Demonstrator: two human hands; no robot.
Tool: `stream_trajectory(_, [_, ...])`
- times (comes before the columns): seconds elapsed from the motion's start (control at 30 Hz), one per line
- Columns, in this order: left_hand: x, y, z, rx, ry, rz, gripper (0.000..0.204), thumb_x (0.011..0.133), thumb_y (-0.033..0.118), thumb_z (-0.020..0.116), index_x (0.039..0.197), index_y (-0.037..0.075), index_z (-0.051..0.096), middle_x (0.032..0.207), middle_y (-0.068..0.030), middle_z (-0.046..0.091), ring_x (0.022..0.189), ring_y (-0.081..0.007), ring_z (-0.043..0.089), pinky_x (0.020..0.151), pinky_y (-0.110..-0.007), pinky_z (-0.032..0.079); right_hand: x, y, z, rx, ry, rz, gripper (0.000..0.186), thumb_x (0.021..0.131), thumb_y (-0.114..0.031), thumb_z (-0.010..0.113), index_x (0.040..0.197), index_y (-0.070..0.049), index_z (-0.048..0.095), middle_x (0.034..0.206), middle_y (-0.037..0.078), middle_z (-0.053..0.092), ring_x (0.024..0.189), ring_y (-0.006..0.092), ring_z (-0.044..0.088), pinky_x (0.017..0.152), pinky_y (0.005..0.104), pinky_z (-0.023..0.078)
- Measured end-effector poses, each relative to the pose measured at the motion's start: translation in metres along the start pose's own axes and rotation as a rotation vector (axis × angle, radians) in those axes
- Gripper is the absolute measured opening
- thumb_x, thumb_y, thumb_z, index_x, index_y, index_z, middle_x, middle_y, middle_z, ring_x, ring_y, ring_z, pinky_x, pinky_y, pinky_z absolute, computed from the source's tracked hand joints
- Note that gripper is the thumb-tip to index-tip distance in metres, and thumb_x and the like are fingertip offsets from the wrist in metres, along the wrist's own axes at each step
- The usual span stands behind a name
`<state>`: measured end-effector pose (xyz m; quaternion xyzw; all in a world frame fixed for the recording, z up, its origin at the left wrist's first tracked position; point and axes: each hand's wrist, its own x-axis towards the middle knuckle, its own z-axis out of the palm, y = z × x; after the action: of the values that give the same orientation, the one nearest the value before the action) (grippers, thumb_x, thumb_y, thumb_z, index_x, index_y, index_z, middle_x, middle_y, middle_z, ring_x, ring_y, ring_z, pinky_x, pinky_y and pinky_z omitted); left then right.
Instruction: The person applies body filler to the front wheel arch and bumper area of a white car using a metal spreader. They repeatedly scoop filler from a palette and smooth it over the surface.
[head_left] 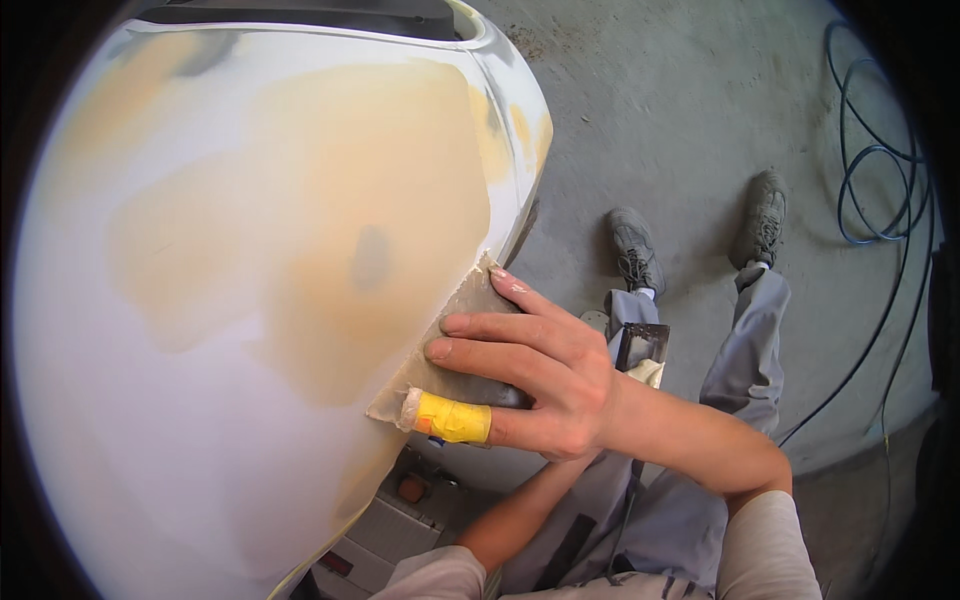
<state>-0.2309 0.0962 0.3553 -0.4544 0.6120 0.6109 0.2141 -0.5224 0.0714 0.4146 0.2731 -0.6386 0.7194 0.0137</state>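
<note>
My right hand (pixel 525 365) lies palm down on a thin, flat metal spreader (pixel 465 300), fingers bent over it and one finger wrapped in yellow tape. The spreader's long edge meets the white car body panel (pixel 150 420) beside a large beige filler patch (pixel 300 160). My left forearm (pixel 515 520) rises from below and passes behind my right hand, which hides the left hand. Just right of my right hand is a dark rectangular board (pixel 642 345) with pale paste (pixel 647 374) at its lower end; whatever holds it is hidden.
My grey-trousered legs (pixel 740 350) and shoes (pixel 760 215) stand on the grey concrete floor (pixel 660 110) right of the panel. A dark hose (pixel 870 150) lies coiled at the far right. Under the panel's lower edge is a grey slatted item (pixel 380 520). A dark trim strip (pixel 300 15) runs along the top.
</note>
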Motion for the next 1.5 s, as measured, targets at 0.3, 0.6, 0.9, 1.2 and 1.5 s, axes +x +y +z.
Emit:
stream_trajectory(0.3, [0.051, 0.129, -0.005, -0.842, -0.158, -0.192, 0.036, 0.114, 0.023, 0.041, 0.143, 0.003, 0.047, 0.126, -0.0119, 0.062, 0.111, -0.0223, 0.063, 0.1, -0.041, 0.052, -0.013, -0.017, -0.111, -0.074, -0.619, -0.098, 0.027, 0.086, -0.022, 0.067, 0.109, -0.016, 0.08, 0.125, 0.011, 0.073, 0.117, 0.0272, 0.071, 0.108, 0.0555, 0.053])
stream_trajectory(0.6, [0.058, 0.195, -0.015, -1.115, -0.219, 0.122, 0.044, 0.111, 0.02, 0.037, 0.15, 0.004, 0.051, 0.096, -0.0022, 0.067, 0.065, -0.0103, 0.05, 0.074, -0.028, 0.041, -0.018, 0.047, -0.17, -0.299, -0.698, 0.028, 0.034, 0.081, -0.009, 0.064, 0.112, -0.008, 0.078, 0.126, 0.016, 0.069, 0.121, 0.0334, 0.066, 0.113, 0.0584, 0.049])
stream_trajectory(0.9, [0.037, 0.074, 0.003, -0.74, 0.159, -0.193, 0.034, 0.113, 0.014, 0.045, 0.143, 0.002, 0.055, 0.134, -0.0091, 0.066, 0.122, -0.02, 0.063, 0.104, -0.035, 0.05, 0.092, 0.104, -0.07, -0.031, -0.094, 0.137, 0.045, 0.082, 0.013, 0.057, 0.117, -0.008, 0.076, 0.108, 0.012, 0.074, 0.093, 0.0359, 0.069, 0.078, 0.0416, 0.056])
stream_trajectory(1.2, [0.019, 0.004, 0.027, -0.829, 0.08, -0.377, 0.037, 0.113, 0.019, 0.05, 0.146, 0.002, 0.053, 0.131, -0.003, 0.064, 0.119, -0.0114, 0.06, 0.104, -0.029, 0.046, 0.084, 0.087, -0.025, 0.101, -0.015, 0.105, 0.06, 0.072, 0.012, 0.059, 0.12, -0.018, 0.079, 0.114, 0.007, 0.072, 0.1, 0.031, 0.068, 0.08, 0.0395, 0.058])
stream_trajectory(1.5, [0.014, -0.016, 0.036, -0.648, 0.124, -0.352, 0.015, 0.11, 0.031, 0.056, 0.115, 0.018, 0.06, 0.092, 0.0085, 0.051, 0.078, -0.0037, 0.046, 0.065, -0.024, 0.038, -0.007, 0.045, -0.013, 0.118, -0.018, 0.017, 0.03, 0.079, -0.019, 0.07, 0.106, -0.019, 0.083, 0.121, 0.015, 0.071, 0.117, 0.0322, 0.07, 0.103, 0.0582, 0.055])
